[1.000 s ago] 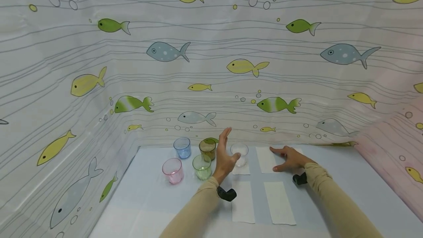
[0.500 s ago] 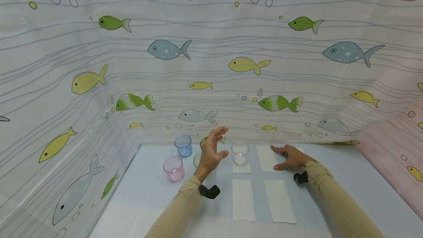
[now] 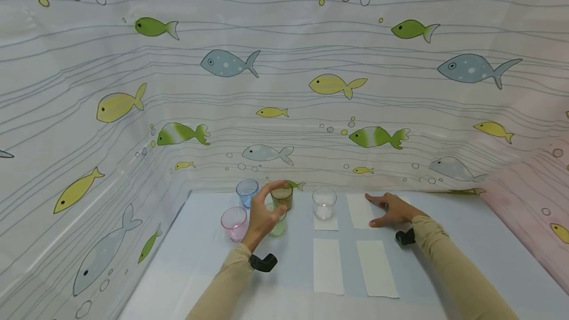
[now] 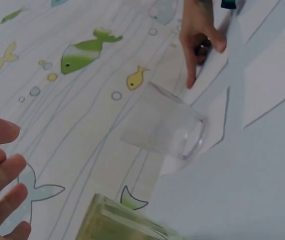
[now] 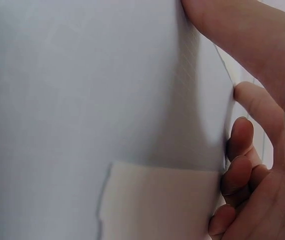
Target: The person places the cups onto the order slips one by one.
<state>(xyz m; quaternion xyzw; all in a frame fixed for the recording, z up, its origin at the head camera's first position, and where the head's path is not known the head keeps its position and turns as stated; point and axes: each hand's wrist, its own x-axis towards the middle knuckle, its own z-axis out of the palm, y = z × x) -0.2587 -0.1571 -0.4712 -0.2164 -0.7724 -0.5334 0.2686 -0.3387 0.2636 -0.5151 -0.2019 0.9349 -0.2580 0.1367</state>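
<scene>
Thumb and fingers spread apart, my left hand point(image 3: 263, 216) hovers at the green glass point(image 3: 278, 229), hiding part of it; I cannot tell whether they touch. An amber glass point(image 3: 284, 195) stands just behind, with a blue glass point(image 3: 246, 188) and a pink glass point(image 3: 233, 222) to the left. A clear glass point(image 3: 324, 206) is on the back-left paper strip point(image 3: 326, 224). My right hand point(image 3: 393, 210) rests at the back-right paper strip point(image 3: 357, 213), index finger and thumb stretched out. In the right wrist view its other fingers point(image 5: 236, 176) are loosely curled, holding nothing.
Two more paper strips lie nearer me, one on the left point(image 3: 328, 268) and one on the right point(image 3: 378, 269). Another bit of white paper point(image 3: 403, 200) shows behind the right hand. A fish-patterned curtain point(image 3: 284, 73) walls the table point(image 3: 186, 265) at the back and sides.
My left hand has moved left from beside the clear glass to the green glass and come down lower. The right hand keeps its place.
</scene>
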